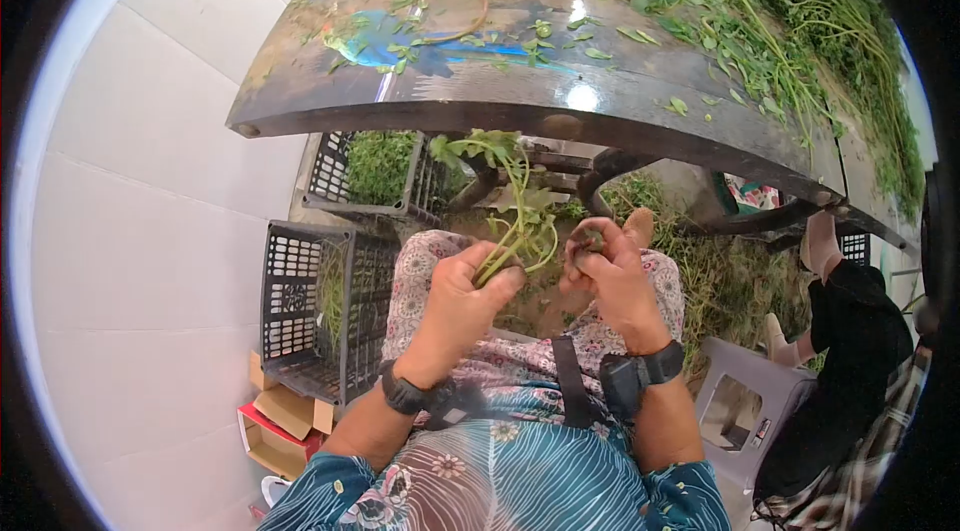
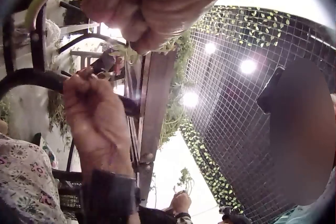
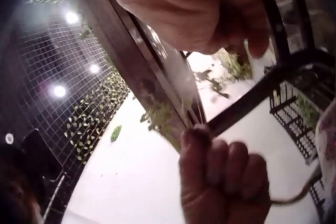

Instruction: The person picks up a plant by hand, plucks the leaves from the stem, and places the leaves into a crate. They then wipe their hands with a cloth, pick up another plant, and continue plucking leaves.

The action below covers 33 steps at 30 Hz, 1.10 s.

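Observation:
Leafy green stems (image 1: pixel 520 221) stand up from my left hand (image 1: pixel 465 296), whose thumb and curled fingers grip their lower ends. In the right wrist view, the left hand (image 3: pixel 226 182) has a thin stem (image 3: pixel 294 199) sticking out below its little finger. My right hand (image 1: pixel 620 281) is a little to the right, apart from the stems, with a small dark green piece (image 1: pixel 593 240) pinched in its bent fingers. The left wrist view shows the right hand (image 2: pixel 97 113) with curled fingers; the left hand (image 2: pixel 157 8) fills the top.
Above the hands is the edge of a dark table (image 1: pixel 450 118) strewn with leaves and a heap of greens (image 1: pixel 790 21). Black crates (image 1: pixel 305 306) stand at left, beside an open carton (image 1: pixel 285 436). A grey stool (image 1: pixel 740 371) and a seated person's leg (image 1: pixel 850 321) are at right.

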{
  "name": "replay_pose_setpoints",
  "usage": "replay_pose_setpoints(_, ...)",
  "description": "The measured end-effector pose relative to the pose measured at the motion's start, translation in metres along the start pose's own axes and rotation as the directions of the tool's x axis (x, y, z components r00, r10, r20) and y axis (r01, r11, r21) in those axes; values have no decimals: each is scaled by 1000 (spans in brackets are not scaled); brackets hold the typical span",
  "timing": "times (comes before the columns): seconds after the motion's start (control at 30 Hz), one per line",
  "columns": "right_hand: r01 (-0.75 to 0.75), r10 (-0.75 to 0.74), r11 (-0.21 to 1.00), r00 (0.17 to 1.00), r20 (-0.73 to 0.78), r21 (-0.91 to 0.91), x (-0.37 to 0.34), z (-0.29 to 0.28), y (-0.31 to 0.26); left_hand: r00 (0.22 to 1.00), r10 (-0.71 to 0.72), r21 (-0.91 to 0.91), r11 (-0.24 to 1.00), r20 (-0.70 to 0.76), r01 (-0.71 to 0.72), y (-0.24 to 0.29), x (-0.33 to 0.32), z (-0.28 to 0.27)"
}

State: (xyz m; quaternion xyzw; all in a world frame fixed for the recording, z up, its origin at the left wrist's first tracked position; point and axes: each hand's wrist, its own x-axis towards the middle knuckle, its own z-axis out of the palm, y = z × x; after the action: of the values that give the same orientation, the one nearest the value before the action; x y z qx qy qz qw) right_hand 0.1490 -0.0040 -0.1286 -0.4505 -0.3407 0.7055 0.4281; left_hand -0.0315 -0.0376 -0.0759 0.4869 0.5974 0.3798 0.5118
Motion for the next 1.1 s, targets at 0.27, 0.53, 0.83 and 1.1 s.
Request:
replay_pose_setpoints(0.27, -259, 137, 908, 926, 352, 329, -23, 10, -2, 999, 7, -172, 985, 52, 2, -19, 4, 3)
replay_pose_setpoints(0.53, -145, 78, 957, 962, 261, 250, -17, 20, 1, 994, -9, -264, 964, 108, 37, -21, 3, 4)
replay_pose_setpoints(0.83, 27, -26, 971, 1000, 8, -237, -8, 16, 24, 993, -66, -288, 953, 96, 91, -23, 3, 2)
replay_pose_setpoints(1.1, 76, -90, 988, 991, -96, -134, -28, -12, 14, 989, -118, -238, 962, 88, 136, -18, 2, -7)
